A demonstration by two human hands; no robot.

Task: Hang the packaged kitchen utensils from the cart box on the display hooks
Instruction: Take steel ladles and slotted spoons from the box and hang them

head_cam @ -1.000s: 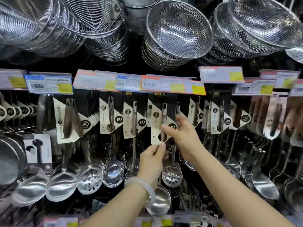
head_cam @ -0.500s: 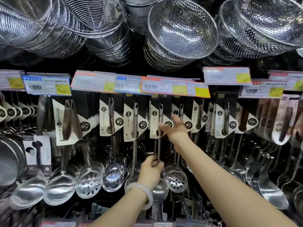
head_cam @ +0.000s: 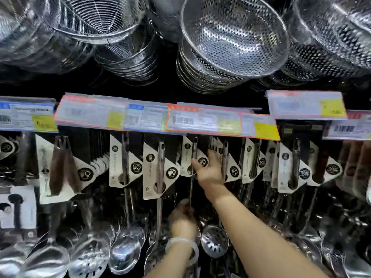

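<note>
A packaged steel ladle [head_cam: 193, 157] on a black-and-white card hangs upright in the middle of the display row, its top tucked under the price tags. My right hand [head_cam: 208, 169] pinches the card and handle near the top. My left hand [head_cam: 183, 219], with a pale bangle on the wrist, grips the thin steel shaft lower down. The hook itself is hidden behind the price tags [head_cam: 202, 121]. The cart box is out of view.
Rows of carded ladles and skimmers [head_cam: 158, 169] hang left and right, their bowls [head_cam: 124, 251] crowding the bottom. Perforated steel colanders [head_cam: 232, 37] and wire strainers [head_cam: 100, 17] hang overhead. A wooden-handled utensil card [head_cam: 58, 167] hangs at left.
Both hands have lifted the carded ladle upward and deeper into the rack, so its card top now sits under the price tags. The view has moved closer to the display.
</note>
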